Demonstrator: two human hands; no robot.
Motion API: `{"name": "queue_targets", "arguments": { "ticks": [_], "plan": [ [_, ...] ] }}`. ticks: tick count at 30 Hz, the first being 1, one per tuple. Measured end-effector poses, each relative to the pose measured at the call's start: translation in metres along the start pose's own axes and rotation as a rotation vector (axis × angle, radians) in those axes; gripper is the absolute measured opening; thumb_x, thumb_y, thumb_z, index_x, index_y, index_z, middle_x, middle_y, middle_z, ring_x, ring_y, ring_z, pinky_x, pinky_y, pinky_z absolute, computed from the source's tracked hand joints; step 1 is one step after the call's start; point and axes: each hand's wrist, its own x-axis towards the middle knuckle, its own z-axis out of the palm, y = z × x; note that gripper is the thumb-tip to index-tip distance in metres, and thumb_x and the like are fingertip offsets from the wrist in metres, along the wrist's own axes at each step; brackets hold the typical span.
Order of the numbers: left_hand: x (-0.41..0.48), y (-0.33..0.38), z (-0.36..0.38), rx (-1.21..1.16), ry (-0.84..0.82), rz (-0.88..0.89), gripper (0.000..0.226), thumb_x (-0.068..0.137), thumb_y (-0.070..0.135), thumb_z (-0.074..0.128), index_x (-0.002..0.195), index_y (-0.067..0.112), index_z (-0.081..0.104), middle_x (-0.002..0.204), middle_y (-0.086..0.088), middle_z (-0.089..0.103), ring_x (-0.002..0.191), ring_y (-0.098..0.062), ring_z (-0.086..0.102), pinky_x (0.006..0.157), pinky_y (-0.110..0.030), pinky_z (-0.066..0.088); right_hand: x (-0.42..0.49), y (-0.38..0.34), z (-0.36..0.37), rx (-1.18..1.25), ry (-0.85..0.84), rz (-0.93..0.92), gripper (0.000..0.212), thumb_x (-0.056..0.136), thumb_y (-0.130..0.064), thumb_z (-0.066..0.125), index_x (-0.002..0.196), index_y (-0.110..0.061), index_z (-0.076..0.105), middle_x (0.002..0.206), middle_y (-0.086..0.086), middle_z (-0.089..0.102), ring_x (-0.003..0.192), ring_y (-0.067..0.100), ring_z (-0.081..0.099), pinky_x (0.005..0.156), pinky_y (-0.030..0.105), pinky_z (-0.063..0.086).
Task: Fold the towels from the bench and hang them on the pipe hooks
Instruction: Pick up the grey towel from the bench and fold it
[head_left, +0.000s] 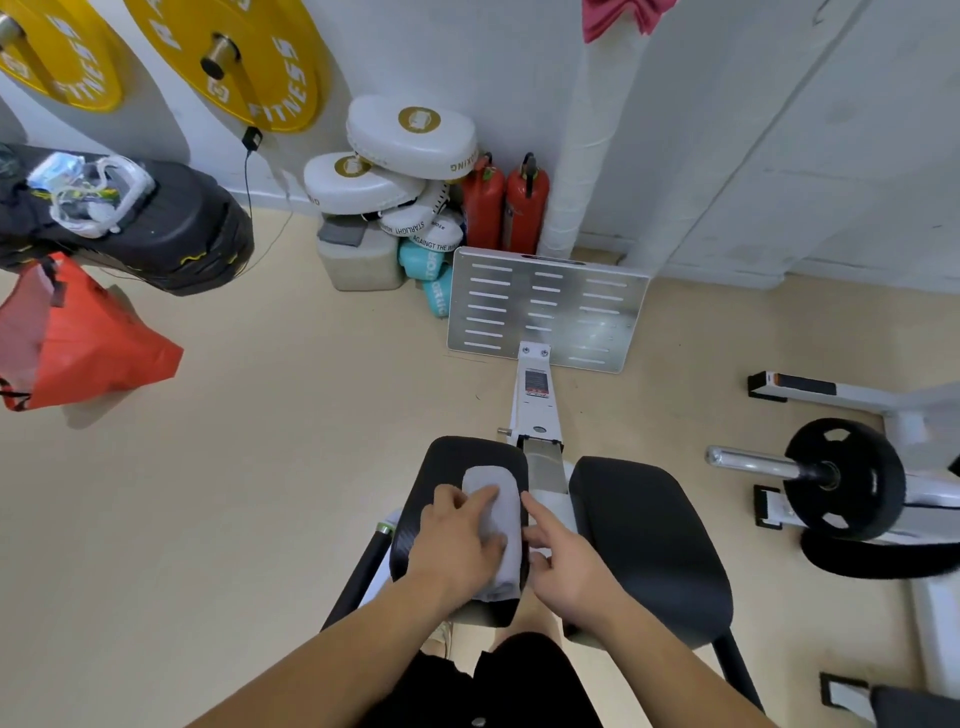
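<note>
Pressing the folded towel (487, 475) onto the pad (451, 458), left hand (457, 543) lies flat; right hand (569, 569) relaxed beside.

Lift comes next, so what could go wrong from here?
The grey towel lies along the inner edge of the left bench pad, beside the gap, so it could slide off. Only the left hand lies flat on it. The right hand is at its edge, so the fold may spring open.

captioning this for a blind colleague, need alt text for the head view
A person's left hand presses flat on a folded grey towel lying on a black bench pad, while the right hand touches its edge. A pink towel hangs on the white pipe ahead.
</note>
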Motion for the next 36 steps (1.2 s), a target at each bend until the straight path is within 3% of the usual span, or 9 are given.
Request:
{"name": "queue_targets", "arguments": {
  "ticks": [7,12,17,22,24,28,30,33,36],
  "plan": [
    [-0.008,0.007,0.011,0.037,-0.081,0.028,0.067,0.095,0.042,0.050,0.157,0.040,0.023,0.152,-0.007,0.017,0.128,-0.031,0.033,0.114,-0.039,0.037,-0.006,0.001,-0.002,0.051,-0.133,0.058,0.085,0.092,0.007,0.045,0.162,-0.034,0.019,0.157,-0.008,0.040,0.130,0.005,0.044,0.089,0.002,0.043],
    [-0.018,-0.012,-0.005,-0.054,-0.072,0.145,0.061,0.095,0.020,0.055,0.150,0.042,0.040,0.151,-0.001,0.022,0.130,-0.024,0.037,0.111,-0.035,0.042,-0.025,-0.023,-0.003,-0.063,0.034,0.033,0.055,0.105,-0.023,0.048,0.156,-0.037,0.033,0.157,-0.008,0.047,0.141,0.014,0.046,0.116,0.029,0.038],
    [-0.043,-0.033,-0.043,0.022,-0.008,0.417,0.070,0.091,0.011,0.052,0.152,0.043,0.039,0.150,0.002,0.028,0.131,-0.022,0.040,0.104,-0.032,0.046,-0.054,-0.060,-0.009,-0.172,0.217,-0.090,0.070,0.097,-0.040,0.062,0.158,-0.035,0.028,0.160,-0.010,0.037,0.142,0.014,0.044,0.117,0.034,0.039],
    [-0.076,-0.029,-0.076,-0.086,0.036,0.623,0.070,0.088,0.010,0.049,0.149,0.044,0.042,0.145,0.007,0.030,0.126,-0.015,0.047,0.103,-0.023,0.046,-0.073,-0.080,-0.011,0.322,0.139,-0.030,0.108,0.078,-0.039,0.086,0.160,-0.037,0.016,0.157,-0.012,0.037,0.139,0.013,0.045,0.110,0.032,0.043],
    [-0.089,-0.021,-0.081,-0.178,0.058,0.649,0.072,0.088,0.012,0.049,0.149,0.049,0.036,0.142,0.016,0.029,0.125,-0.008,0.048,0.104,-0.024,0.047,-0.086,-0.079,-0.008,0.507,0.068,0.033,0.101,0.072,-0.046,0.090,0.154,-0.034,0.032,0.149,-0.008,0.053,0.132,0.015,0.056,0.111,0.044,0.046],
    [-0.113,-0.005,-0.083,-0.368,0.052,0.600,0.086,0.088,0.030,0.062,0.153,0.056,0.013,0.138,0.022,0.035,0.126,0.009,0.044,0.103,-0.013,0.042,-0.110,-0.074,0.006,0.751,0.020,-0.114,0.057,0.089,-0.029,0.079,0.139,-0.013,0.055,0.128,0.010,0.072,0.118,0.029,0.069,0.105,0.056,0.052],
    [-0.122,0.001,-0.084,-0.458,0.079,0.527,0.088,0.081,0.035,0.074,0.153,0.047,0.025,0.136,0.020,0.041,0.122,0.005,0.050,0.100,-0.014,0.046,-0.123,-0.072,0.007,0.782,0.108,-0.189,0.049,0.093,-0.022,0.074,0.138,-0.013,0.056,0.128,0.009,0.072,0.118,0.030,0.070,0.103,0.057,0.054],
    [-0.141,0.012,-0.082,-0.592,0.082,0.464,0.059,0.081,0.038,0.079,0.134,0.045,0.054,0.127,0.017,0.056,0.112,-0.002,0.061,0.092,-0.021,0.055,-0.147,-0.061,0.008,0.771,0.198,-0.253,0.051,0.093,-0.018,0.074,0.140,-0.017,0.054,0.129,0.007,0.071,0.120,0.028,0.069,0.102,0.057,0.054],
    [-0.166,0.027,-0.071,-0.664,0.016,0.480,0.054,0.082,0.036,0.081,0.129,0.046,0.054,0.120,0.019,0.067,0.111,-0.003,0.066,0.087,-0.026,0.059,-0.170,-0.049,0.013,0.649,0.282,-0.301,0.070,0.096,-0.007,0.068,0.153,-0.028,0.035,0.130,0.003,0.071,0.122,0.021,0.067,0.104,0.052,0.054]
  ]
}}
